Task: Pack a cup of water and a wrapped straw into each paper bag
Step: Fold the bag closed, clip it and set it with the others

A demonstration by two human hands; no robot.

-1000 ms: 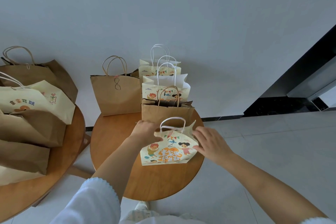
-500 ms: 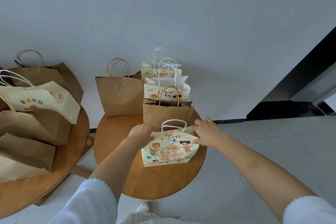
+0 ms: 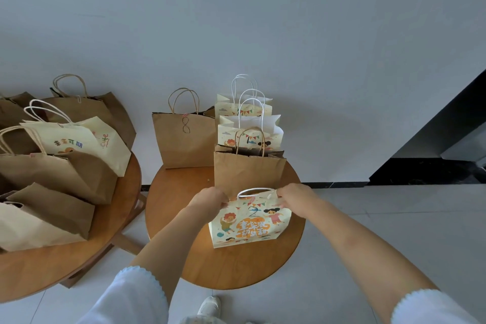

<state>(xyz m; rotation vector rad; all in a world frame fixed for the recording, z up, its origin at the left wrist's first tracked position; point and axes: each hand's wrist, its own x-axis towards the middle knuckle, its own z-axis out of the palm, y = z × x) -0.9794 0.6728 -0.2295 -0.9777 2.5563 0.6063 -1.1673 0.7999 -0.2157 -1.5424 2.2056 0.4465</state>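
Note:
A cream paper bag (image 3: 249, 223) printed with cartoon children stands near the front of the small round wooden table (image 3: 236, 268). My left hand (image 3: 210, 201) pinches the bag's top edge at its left corner. My right hand (image 3: 294, 196) pinches the top edge at the right corner, beside the white handle. Behind it stands a plain brown bag (image 3: 248, 171), then two more cream printed bags (image 3: 249, 134) in a row toward the wall. A wider brown bag (image 3: 184, 139) stands at the back left of this table. No cup or straw shows.
A second round wooden table (image 3: 65, 265) on the left carries several brown and cream bags (image 3: 73, 139), some leaning or lying. A grey wall rises behind both tables. Pale floor tiles spread to the right, with a dark cabinet base (image 3: 426, 171) at far right.
Both hands have moved up from the bag's sides to its top corners and now pinch the rim. The bag stands more upright and squarer to me.

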